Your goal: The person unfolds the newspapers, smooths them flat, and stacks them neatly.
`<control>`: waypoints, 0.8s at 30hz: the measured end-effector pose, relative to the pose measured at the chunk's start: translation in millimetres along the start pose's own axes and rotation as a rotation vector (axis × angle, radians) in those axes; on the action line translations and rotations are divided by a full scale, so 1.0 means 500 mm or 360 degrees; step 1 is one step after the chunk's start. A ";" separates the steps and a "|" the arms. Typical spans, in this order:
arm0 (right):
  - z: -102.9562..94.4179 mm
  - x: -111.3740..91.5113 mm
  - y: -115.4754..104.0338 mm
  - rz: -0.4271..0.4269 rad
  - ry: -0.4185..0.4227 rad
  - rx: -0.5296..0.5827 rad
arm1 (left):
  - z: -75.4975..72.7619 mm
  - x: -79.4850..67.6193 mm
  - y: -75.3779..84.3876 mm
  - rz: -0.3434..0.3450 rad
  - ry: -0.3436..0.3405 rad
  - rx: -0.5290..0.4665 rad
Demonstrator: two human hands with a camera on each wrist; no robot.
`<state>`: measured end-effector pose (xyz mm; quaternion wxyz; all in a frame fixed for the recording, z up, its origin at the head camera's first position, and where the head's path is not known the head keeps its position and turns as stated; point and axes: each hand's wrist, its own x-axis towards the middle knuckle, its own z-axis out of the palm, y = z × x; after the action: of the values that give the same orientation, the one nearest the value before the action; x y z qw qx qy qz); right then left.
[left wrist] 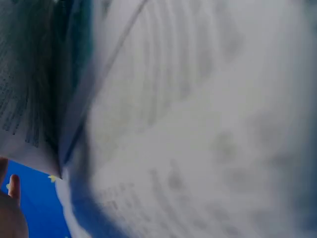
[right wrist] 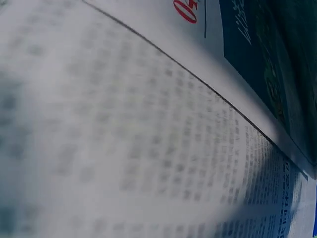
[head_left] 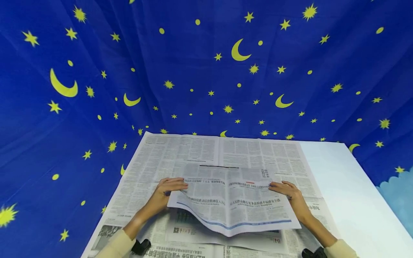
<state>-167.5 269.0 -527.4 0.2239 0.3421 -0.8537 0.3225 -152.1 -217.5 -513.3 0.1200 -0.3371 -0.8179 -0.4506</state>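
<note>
A creased newspaper sheet with a blue stripe along its near edge is held up between both hands. My left hand grips its left side, fingers lying over the edge. On the opposite side, my right hand grips the right edge in the same manner. The near edge sags and curves off the page below, which is partly hidden under it. Close up, the left wrist view has blurred newsprint and part of the left hand. Newsprint also fills much of the right wrist view.
Spread newspaper covers most of the white table, whose bare surface shows along the right. A blue cloth with yellow stars and moons hangs behind and at the sides. Dark wrist straps show at both forearms.
</note>
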 end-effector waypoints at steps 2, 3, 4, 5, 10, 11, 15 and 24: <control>0.003 0.002 0.007 -0.0004 0.0024 0.0060 | 0.008 0.006 -0.013 -0.0048 -0.0030 0.0056; 0.005 0.003 0.009 -0.0001 0.0028 0.0087 | 0.011 0.008 -0.020 -0.0052 -0.0048 0.0092; 0.006 0.003 0.010 -0.0001 0.0036 0.0106 | 0.013 0.010 -0.027 -0.0049 -0.0066 0.0142; 0.008 0.003 0.011 0.0008 0.0042 0.0129 | 0.014 0.012 -0.033 -0.0057 -0.0087 0.0165; 0.009 0.007 0.011 0.0101 0.0101 0.0319 | 0.011 0.025 -0.047 -0.0227 -0.0171 0.0198; 0.008 0.008 0.010 0.0131 0.0110 0.0364 | 0.009 0.029 -0.048 -0.0275 -0.0178 0.0156; 0.003 0.012 0.016 0.0132 0.0148 0.0417 | 0.003 0.045 -0.062 -0.0212 -0.0102 0.0015; -0.040 0.085 -0.041 0.0314 0.0362 0.0255 | -0.012 0.094 -0.033 -0.0183 0.0184 -0.0068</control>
<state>-177.6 252.9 -480.1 0.2584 0.2348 -0.8238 0.4466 -198.6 -207.7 -497.4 0.1337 -0.2654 -0.8178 -0.4928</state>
